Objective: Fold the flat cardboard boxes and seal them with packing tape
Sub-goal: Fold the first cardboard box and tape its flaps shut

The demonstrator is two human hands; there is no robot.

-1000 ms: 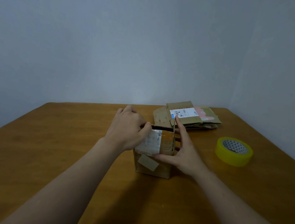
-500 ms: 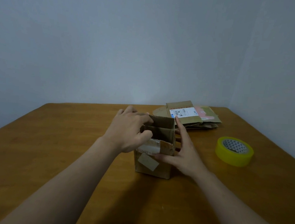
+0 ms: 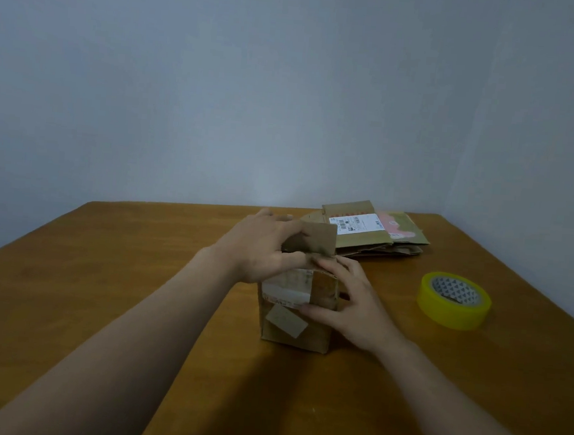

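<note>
Single head-worn cam, wide-angle, looks fwd & down at the box (image 3: 297,307) from the person's side, near it. The table (image 3: 102,271) spreads round the box to both frame edges; wall (image 3: 254,94) beyond the box fills the upper half.

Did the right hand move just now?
Yes. The right hand came down: its fingers, which reached up to the flat cardboard stack before, now curl over the box's top edge.

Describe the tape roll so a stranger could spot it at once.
Start at the brown wooden table, then go to its right side, beyond the person's right hand on the small upright cardboard box. There the round yellow roll of packing tape lies flat, touching nothing else. It is the only bright yellow ring; its neighbours are brown cardboard.
</note>
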